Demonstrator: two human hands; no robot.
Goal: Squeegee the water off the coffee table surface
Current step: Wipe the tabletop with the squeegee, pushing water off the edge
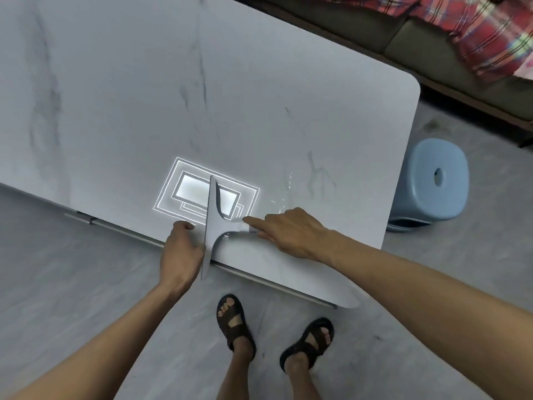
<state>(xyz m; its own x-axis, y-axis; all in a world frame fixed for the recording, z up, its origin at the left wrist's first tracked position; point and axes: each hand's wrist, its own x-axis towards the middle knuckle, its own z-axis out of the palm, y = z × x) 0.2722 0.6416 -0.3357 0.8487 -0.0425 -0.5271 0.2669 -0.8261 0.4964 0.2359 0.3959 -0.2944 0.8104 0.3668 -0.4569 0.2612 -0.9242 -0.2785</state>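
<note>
One flat grey squeegee point(212, 226), right hand point(291, 232) gripping, marbled table point(115, 96)

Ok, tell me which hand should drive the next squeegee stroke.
Right, probably. The right hand grips the squeegee by its handle, beside the water droplets; the left hand only sits against the blade at the coffee table edge.

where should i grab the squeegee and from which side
Take the squeegee by its handle, the short stem jutting right from the middle of the blade, coming in from the right. The blade is long, thin and on edge on the table, so it offers little to hold. The right hand holds the handle there.
</note>
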